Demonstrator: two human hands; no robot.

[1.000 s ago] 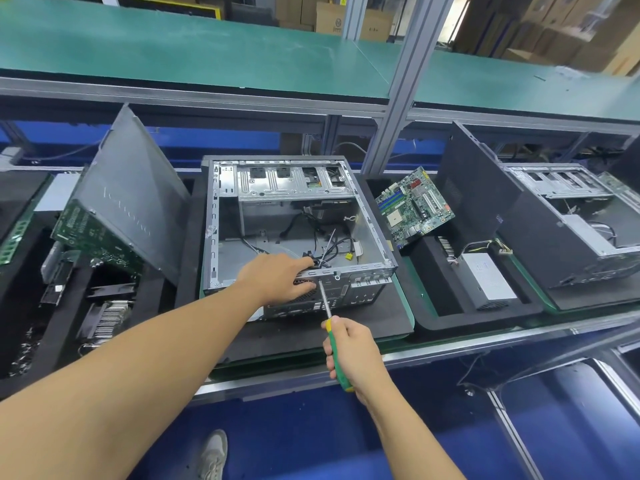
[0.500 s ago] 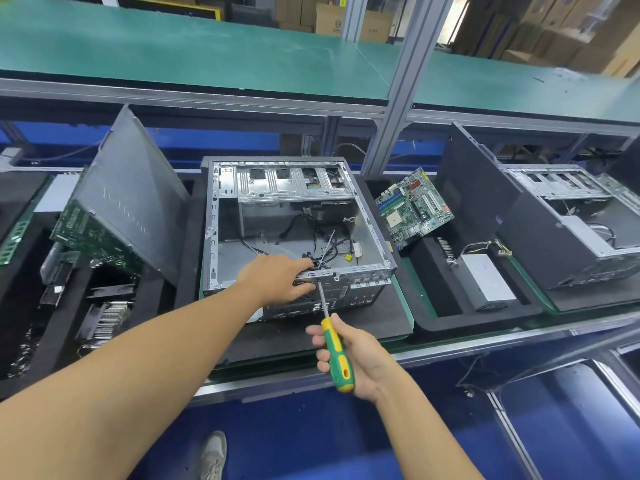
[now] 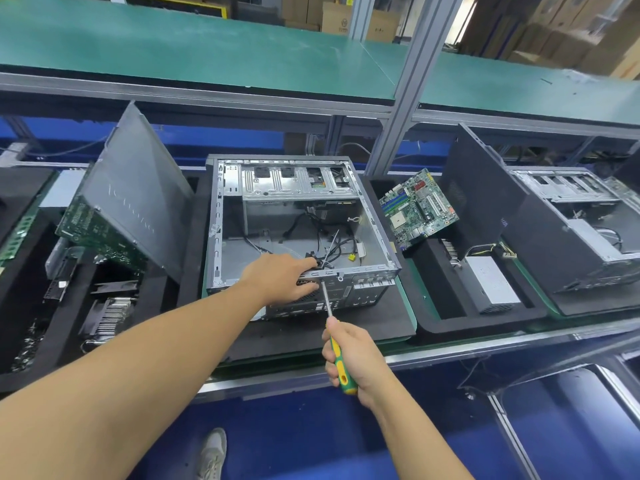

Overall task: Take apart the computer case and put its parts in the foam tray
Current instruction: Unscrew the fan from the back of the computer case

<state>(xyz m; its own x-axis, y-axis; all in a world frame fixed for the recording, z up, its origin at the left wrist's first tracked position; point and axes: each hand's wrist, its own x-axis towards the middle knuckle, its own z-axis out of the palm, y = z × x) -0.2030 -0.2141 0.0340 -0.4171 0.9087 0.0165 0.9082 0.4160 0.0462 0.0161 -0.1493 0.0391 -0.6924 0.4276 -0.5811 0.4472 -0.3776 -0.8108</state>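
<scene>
Over the case (image 3: 298, 183) rim, left hand (image 3: 280, 278) grips beside the screwdriver (image 3: 342, 374) shaft.

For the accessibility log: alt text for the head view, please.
A person's right hand holds a green-and-yellow screwdriver with its tip at the near panel of an open computer case, while the left hand grips its rim. A motherboard leans in the foam tray beside it.

we see the grey metal case (image 3: 298, 188) lying on its side, open upward, with only loose cables inside, and just right of it the black foam tray (image 3: 436, 322) holding a tilted green motherboard (image 3: 417, 207) and a flat silver power supply (image 3: 491, 284).
</scene>
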